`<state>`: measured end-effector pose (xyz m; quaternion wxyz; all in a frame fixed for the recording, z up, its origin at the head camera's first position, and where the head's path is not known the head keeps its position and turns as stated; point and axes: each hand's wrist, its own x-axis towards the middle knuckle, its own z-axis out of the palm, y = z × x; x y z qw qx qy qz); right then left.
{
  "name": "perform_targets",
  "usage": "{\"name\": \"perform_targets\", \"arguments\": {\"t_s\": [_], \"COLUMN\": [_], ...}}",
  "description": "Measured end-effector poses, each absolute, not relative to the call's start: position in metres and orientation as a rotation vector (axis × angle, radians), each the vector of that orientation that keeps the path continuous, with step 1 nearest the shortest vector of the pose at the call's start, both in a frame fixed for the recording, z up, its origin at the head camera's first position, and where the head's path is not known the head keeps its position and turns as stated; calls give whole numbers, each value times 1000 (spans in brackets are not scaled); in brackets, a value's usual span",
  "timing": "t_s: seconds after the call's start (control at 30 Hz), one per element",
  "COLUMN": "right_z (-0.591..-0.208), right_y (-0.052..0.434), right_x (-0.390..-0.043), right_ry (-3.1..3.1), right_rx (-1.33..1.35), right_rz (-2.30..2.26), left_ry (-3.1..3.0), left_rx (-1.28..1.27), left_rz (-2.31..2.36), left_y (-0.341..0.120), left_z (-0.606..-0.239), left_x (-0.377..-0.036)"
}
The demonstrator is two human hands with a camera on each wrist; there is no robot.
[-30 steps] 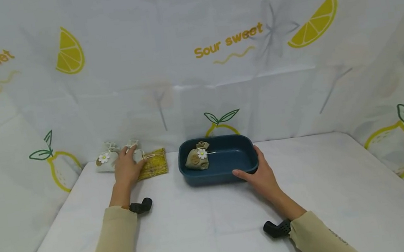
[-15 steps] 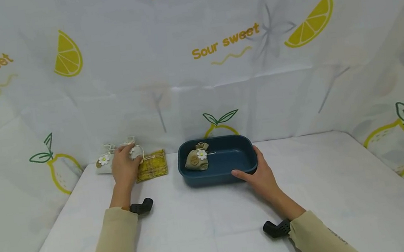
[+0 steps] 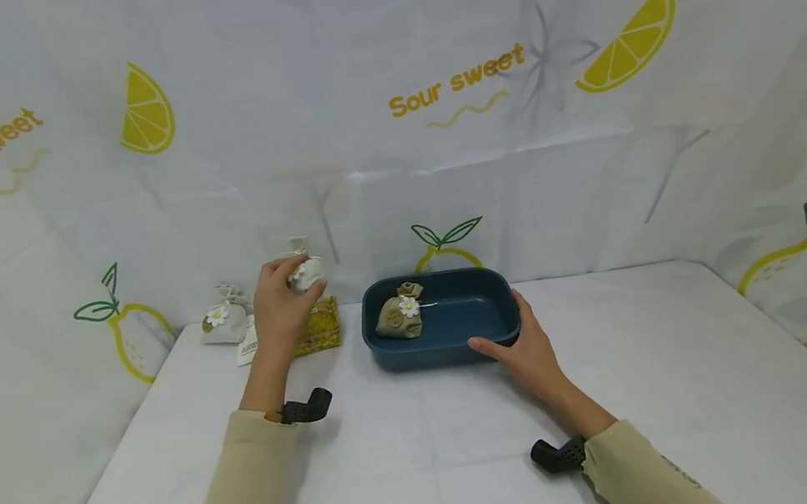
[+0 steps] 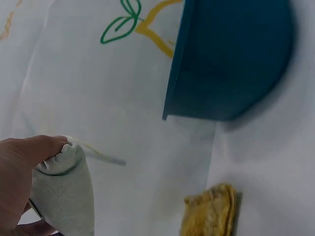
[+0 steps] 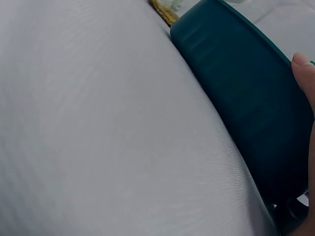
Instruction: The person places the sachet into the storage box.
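My left hand [image 3: 280,305] pinches a pale drawstring pouch [image 3: 310,274] and holds it up above the table, over the yellow patterned pouch [image 3: 324,329]. In the left wrist view, thumb and fingers close on the grey-white pouch [image 4: 69,191] near its gathered neck. At the right end of a dark blue rectangular tub [image 3: 446,355], my right hand [image 3: 525,355] grips the corner, thumb at the front rim and fingers round the side. Inside the tub's left part sits a tan pouch [image 3: 393,321] with a white flower. The right wrist view shows the tub's outer wall [image 5: 241,93].
Left of my left hand, another pale pouch [image 3: 225,324] with a white flower rests at the back of the table. A white printed piece [image 3: 246,349] lies beside it, partly behind the hand. A lemon-print cloth backdrop [image 3: 359,140] rises along the table's back edge.
My left hand has lifted the pale pouch off the table and carried it right, toward the tub. The white printed piece now shows. My right hand stays on the tub.
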<state>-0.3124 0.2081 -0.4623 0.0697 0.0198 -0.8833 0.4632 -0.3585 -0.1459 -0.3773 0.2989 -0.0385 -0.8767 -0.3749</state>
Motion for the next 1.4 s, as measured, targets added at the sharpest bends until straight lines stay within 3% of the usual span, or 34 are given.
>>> {"name": "perform_targets", "arguments": {"t_s": [0.77,1.4], "right_z": [-466,-468], "right_y": [208,210], "right_x": [-314,-314], "right_ry": [-2642,-2601], "right_rx": [54,79], "right_rz": [1414,1415], "left_ry": [-2454,-2769], "left_rx": [-484,-319], "left_rz": [-826,-593], "left_y": [-22,33], "left_z": [-396,-415], "left_x": [-342,-371]}}
